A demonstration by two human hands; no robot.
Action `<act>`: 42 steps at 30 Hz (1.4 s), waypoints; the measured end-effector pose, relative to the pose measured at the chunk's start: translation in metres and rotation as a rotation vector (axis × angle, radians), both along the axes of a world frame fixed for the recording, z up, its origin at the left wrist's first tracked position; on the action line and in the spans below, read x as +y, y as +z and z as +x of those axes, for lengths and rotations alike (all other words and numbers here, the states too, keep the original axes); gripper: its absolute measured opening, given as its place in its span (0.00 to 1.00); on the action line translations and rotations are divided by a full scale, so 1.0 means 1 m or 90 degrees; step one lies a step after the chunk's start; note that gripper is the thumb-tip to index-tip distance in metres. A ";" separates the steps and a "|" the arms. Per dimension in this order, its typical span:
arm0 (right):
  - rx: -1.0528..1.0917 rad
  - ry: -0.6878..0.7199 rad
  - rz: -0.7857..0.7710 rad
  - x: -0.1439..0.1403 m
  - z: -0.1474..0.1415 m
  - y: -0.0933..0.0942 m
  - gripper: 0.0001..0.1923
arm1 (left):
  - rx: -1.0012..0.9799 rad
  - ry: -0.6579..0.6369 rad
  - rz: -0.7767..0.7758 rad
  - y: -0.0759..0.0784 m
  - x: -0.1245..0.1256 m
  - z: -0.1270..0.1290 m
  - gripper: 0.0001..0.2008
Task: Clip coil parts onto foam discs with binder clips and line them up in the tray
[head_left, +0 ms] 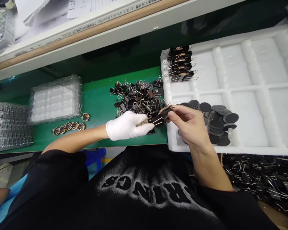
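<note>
My left hand [127, 126], in a white glove, pinches the wire handles of a black binder clip [157, 121]. In the bare fingers of my right hand [191, 125] is a small round piece [165, 110] with a copper-coloured edge and a dark face. The two hands meet here, and the clip's jaws lie against the round piece; fingers partly hide the contact. Just beyond the left hand spreads a pile of black binder clips [139, 95] on the green table [96, 95]. Below and right of my right hand, dark discs [216, 124] lie heaped in a white foam tray [252, 137].
Clipped round pieces [181, 64] stand in a row in the tray's back left compartment. To the left are stacked clear plastic trays [55, 99] and several small round coils [68, 126]. A shelf edge [110, 24] crosses above. More binder clips [261, 182] fill the lower right.
</note>
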State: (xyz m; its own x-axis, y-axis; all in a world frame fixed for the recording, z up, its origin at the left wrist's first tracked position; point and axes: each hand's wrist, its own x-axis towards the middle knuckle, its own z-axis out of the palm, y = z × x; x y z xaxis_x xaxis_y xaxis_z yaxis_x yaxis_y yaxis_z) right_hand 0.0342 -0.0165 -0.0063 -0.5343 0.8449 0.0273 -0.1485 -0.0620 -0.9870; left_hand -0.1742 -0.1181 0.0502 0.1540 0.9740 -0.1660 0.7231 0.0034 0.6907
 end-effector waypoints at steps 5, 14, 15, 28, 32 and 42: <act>0.025 -0.035 -0.023 -0.008 -0.005 -0.004 0.10 | 0.012 0.018 -0.031 0.005 0.002 0.000 0.22; 0.061 -0.101 -0.016 -0.016 -0.010 0.002 0.10 | 0.003 0.059 -0.053 0.014 0.005 0.000 0.15; 0.074 -0.107 -0.034 -0.018 -0.012 0.001 0.11 | -0.010 0.083 -0.041 0.013 0.005 0.002 0.15; 0.123 -0.217 -0.198 -0.040 -0.016 -0.013 0.15 | -0.094 0.136 -0.088 -0.005 0.001 0.025 0.18; 0.210 -0.186 -0.268 -0.028 0.000 -0.007 0.13 | 0.069 0.023 -0.024 0.005 0.013 -0.016 0.21; 0.250 -0.112 -0.368 -0.029 -0.003 -0.007 0.13 | 0.367 0.145 -0.052 -0.022 0.029 -0.072 0.18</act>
